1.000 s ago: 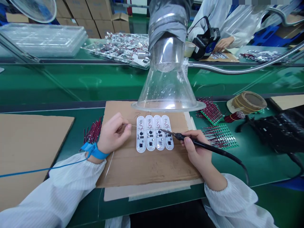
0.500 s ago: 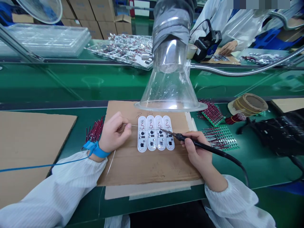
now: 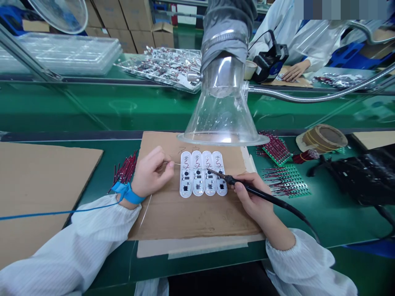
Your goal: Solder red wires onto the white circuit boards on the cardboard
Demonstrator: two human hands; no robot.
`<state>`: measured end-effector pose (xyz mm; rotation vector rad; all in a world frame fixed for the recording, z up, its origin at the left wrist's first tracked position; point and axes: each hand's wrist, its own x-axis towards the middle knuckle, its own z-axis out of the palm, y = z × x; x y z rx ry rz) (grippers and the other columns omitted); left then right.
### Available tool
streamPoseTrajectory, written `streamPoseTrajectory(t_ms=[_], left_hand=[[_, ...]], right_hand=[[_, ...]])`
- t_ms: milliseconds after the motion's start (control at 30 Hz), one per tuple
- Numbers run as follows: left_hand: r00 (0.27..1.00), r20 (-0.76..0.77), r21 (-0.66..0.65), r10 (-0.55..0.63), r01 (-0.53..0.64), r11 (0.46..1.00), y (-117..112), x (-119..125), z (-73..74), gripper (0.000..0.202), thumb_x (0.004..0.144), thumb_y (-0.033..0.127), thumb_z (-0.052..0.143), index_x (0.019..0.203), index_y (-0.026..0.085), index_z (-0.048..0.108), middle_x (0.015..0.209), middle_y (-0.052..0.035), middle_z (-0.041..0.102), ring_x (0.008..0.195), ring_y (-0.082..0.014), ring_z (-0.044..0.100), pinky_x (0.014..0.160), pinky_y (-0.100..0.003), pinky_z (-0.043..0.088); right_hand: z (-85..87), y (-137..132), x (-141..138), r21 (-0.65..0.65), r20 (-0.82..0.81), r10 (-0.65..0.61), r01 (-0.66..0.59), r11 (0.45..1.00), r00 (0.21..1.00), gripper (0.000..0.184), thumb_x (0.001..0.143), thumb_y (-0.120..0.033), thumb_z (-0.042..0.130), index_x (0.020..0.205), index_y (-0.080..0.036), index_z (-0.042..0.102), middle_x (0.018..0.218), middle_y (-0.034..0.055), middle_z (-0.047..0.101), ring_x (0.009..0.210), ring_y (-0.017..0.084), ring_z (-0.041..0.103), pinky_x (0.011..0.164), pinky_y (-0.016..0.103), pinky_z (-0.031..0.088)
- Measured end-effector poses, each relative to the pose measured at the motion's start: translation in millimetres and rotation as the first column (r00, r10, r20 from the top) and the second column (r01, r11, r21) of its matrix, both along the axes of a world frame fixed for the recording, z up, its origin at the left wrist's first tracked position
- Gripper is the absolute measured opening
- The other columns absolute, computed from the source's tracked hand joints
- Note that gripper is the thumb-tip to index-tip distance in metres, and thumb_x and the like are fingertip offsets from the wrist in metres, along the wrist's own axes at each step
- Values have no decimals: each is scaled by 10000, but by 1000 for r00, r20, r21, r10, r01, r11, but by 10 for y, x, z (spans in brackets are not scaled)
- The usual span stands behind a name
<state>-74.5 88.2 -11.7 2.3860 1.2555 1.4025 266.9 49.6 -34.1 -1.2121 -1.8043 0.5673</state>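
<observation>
Red wires (image 3: 125, 167) lie just left of the left hand (image 3: 154, 172), which pinches a thin wire (image 3: 177, 164). Between both hands, four white circuit boards (image 3: 198, 181) sit on cardboard (image 3: 197, 220). The right hand (image 3: 256, 200) grips a soldering iron (image 3: 231, 179), its tip at the third board (image 3: 210, 185); green boards (image 3: 291, 181) lie to that hand's right.

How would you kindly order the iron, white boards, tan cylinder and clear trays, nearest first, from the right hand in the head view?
1. Iron, in the right hand
2. White boards, to its left
3. Tan cylinder, beyond, right
4. Clear trays, far upper left
</observation>
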Motion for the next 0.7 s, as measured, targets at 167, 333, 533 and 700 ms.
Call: streamPoseTrajectory(t_ms=[167, 333, 533, 700], left_hand=[[996, 66, 34, 67, -69, 997, 11, -22, -13, 189, 972, 73, 620, 871, 226, 575, 737, 41, 443, 621, -135, 437, 555, -296, 338], [986, 123, 31, 115, -119, 992, 33, -46, -21, 194, 979, 85, 618, 861, 228, 561, 732, 41, 420, 653, -147, 439, 591, -316, 335], [981, 169, 54, 92, -102, 993, 61, -76, -29, 184, 947, 79, 621, 869, 229, 547, 753, 38, 442, 667, -145, 449, 596, -321, 322], [985, 161, 41, 66, -73, 996, 67, -93, -43, 192, 942, 69, 612, 865, 226, 534, 780, 32, 441, 684, -141, 451, 602, -315, 328]], right_hand=[[145, 9, -36, 21, 74, 5, -7, 1000, 997, 74, 1052, -362, 737, 1059, -291, 757, 872, 7, 825, 701, 198, 795, 591, 291, 602], [294, 34, -81, 20, -1, -20, 20, 1000, 1000, 137, 1053, -407, 751, 1018, -275, 754, 829, 6, 801, 667, 191, 767, 591, 294, 588], [194, 69, -276, 22, -318, -132, 146, 989, 939, 324, 1091, -522, 688, 914, -251, 684, 712, -18, 691, 558, 157, 651, 518, 272, 521], [42, 93, -324, -9, -291, -74, 75, 997, 954, 326, 1073, -540, 709, 920, -252, 700, 704, -13, 692, 556, 157, 632, 526, 275, 520]])
